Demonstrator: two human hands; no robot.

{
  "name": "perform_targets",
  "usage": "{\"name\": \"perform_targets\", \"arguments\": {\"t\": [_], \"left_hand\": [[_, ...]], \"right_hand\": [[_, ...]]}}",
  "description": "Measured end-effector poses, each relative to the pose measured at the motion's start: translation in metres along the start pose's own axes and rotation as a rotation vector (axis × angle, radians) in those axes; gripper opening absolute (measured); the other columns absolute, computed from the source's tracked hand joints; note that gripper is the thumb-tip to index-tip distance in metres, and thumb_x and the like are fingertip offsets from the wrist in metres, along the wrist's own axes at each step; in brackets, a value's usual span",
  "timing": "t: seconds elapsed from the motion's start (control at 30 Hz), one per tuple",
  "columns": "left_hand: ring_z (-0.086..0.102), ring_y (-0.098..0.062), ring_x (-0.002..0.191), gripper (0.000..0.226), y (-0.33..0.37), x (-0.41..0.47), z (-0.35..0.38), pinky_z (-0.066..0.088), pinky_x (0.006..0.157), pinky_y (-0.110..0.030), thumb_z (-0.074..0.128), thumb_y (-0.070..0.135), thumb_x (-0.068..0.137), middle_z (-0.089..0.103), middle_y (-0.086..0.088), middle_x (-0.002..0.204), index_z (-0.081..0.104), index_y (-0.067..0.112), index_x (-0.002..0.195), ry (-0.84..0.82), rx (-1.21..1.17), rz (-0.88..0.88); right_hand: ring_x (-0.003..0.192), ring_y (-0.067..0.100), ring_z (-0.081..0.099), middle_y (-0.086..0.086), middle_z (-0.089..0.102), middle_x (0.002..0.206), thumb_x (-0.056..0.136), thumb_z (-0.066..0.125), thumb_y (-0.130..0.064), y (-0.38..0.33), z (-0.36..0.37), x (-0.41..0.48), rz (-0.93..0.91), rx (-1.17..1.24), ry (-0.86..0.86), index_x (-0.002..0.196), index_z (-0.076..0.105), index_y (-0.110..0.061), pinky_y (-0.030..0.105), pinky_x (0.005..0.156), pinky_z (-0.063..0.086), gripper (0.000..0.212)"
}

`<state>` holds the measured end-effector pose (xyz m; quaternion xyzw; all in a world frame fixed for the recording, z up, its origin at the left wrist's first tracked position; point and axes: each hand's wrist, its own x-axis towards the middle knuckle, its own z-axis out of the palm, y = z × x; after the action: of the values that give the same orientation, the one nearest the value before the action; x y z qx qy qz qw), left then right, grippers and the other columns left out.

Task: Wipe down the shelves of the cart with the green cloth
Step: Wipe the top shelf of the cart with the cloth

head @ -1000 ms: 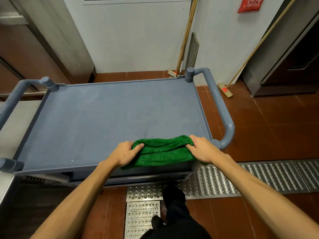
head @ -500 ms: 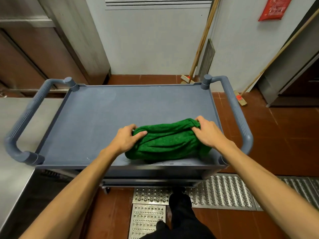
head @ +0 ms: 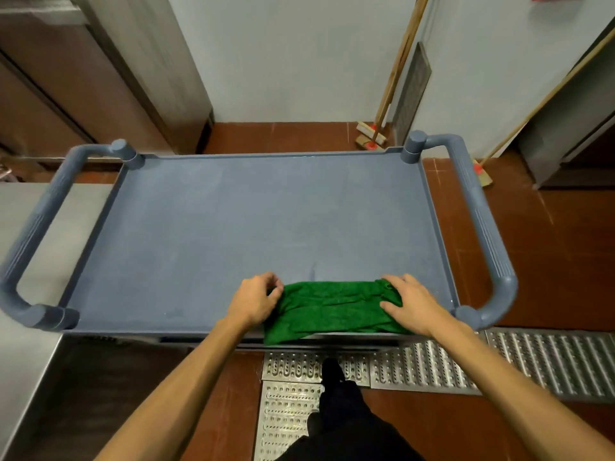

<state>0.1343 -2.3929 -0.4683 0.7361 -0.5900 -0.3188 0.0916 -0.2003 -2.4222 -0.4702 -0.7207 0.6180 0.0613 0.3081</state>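
Two hands hold a green cloth [head: 329,309] at the near edge of a cart [head: 253,221].

The blue-grey cart fills the middle of the frame, with a looped handle at each end, and stands on a red tiled floor [head: 549,261]. A steel counter [head: 20,361] lies at the lower left and a metal grate [head: 549,361] at the lower right. The cloth lies bunched on the top shelf, lower centre, its front edge hanging over the rim. The right hand [head: 412,302] grasps its right end and the left hand [head: 254,301], fingers curled, pinches its left end.
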Motion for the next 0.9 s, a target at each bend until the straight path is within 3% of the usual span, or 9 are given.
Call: {"name": "perform_targets", "arguments": {"t": [0.1,0.23,0.37,0.47,0.57,0.63,0.8,0.9], "left_hand": [[0.066,-0.028,0.094,0.014,-0.023,-0.003,-0.007,0.052,0.079,-0.035,0.059,0.028,0.095,0.070,-0.005,0.096,0.069,0.019,0.098,0.051,0.076,-0.002],[0.061,-0.029,0.101,0.019,-0.032,-0.010,-0.004,0.050,0.083,-0.037,0.056,0.026,0.098,0.062,-0.008,0.105,0.068,0.015,0.108,0.080,0.140,0.055],[0.061,-0.027,0.103,0.018,-0.029,-0.021,0.000,0.051,0.086,-0.038,0.053,0.020,0.099,0.063,-0.006,0.111,0.064,0.015,0.112,0.160,0.079,0.042],[0.059,-0.029,0.108,0.022,-0.037,-0.036,0.001,0.049,0.094,-0.040,0.056,0.013,0.096,0.062,-0.009,0.118,0.061,0.011,0.117,0.255,0.067,-0.031],[0.058,-0.033,0.113,0.026,-0.055,-0.050,0.001,0.044,0.102,-0.040,0.062,0.008,0.092,0.062,-0.014,0.123,0.063,0.004,0.117,0.302,0.102,-0.088],[0.059,-0.033,0.115,0.025,-0.066,-0.056,-0.003,0.044,0.103,-0.039,0.062,0.011,0.092,0.062,-0.014,0.126,0.065,0.005,0.117,0.282,0.125,-0.125],[0.056,-0.039,0.114,0.032,-0.097,-0.059,-0.022,0.044,0.101,-0.045,0.068,0.021,0.090,0.059,-0.018,0.125,0.064,0.006,0.118,0.333,0.200,-0.179],[0.054,-0.038,0.120,0.038,-0.117,-0.059,-0.037,0.042,0.104,-0.044,0.070,0.028,0.091,0.058,-0.018,0.128,0.065,0.006,0.121,0.280,0.185,-0.188]], "right_hand": [[0.140,0.022,0.028,-0.001,0.027,0.156,0.090,0.060,-0.054,0.012,0.000,-0.003,-0.276,-0.072,0.069,0.153,0.026,-0.037,0.042,0.115,0.027,0.073],[0.146,0.015,0.018,-0.009,0.020,0.160,0.088,0.055,-0.063,0.010,-0.001,0.004,-0.472,-0.114,-0.014,0.147,0.035,-0.046,0.047,0.119,0.023,0.065],[0.145,0.011,0.018,-0.019,0.026,0.157,0.090,0.054,-0.054,0.005,0.010,0.009,-0.556,-0.027,-0.029,0.138,0.045,-0.052,0.051,0.118,0.020,0.049],[0.145,0.011,0.019,-0.022,0.027,0.156,0.088,0.051,-0.058,0.008,0.020,0.009,-0.586,-0.020,0.014,0.133,0.050,-0.055,0.048,0.117,0.013,0.045],[0.140,0.018,0.032,-0.013,0.040,0.151,0.090,0.049,-0.056,0.009,0.032,0.011,-0.598,-0.020,0.096,0.130,0.057,-0.048,0.054,0.113,0.023,0.041],[0.134,0.021,0.040,-0.009,0.048,0.144,0.090,0.049,-0.052,0.007,0.037,0.015,-0.593,-0.017,0.131,0.128,0.059,-0.045,0.056,0.108,0.031,0.040],[0.128,0.019,0.042,-0.008,0.051,0.136,0.086,0.051,-0.054,0.002,0.042,0.023,-0.590,-0.017,0.113,0.129,0.057,-0.046,0.052,0.107,0.027,0.044],[0.122,0.020,0.045,-0.008,0.054,0.129,0.085,0.054,-0.058,-0.001,0.037,0.024,-0.598,-0.035,0.103,0.129,0.060,-0.043,0.050,0.104,0.031,0.047]]}}
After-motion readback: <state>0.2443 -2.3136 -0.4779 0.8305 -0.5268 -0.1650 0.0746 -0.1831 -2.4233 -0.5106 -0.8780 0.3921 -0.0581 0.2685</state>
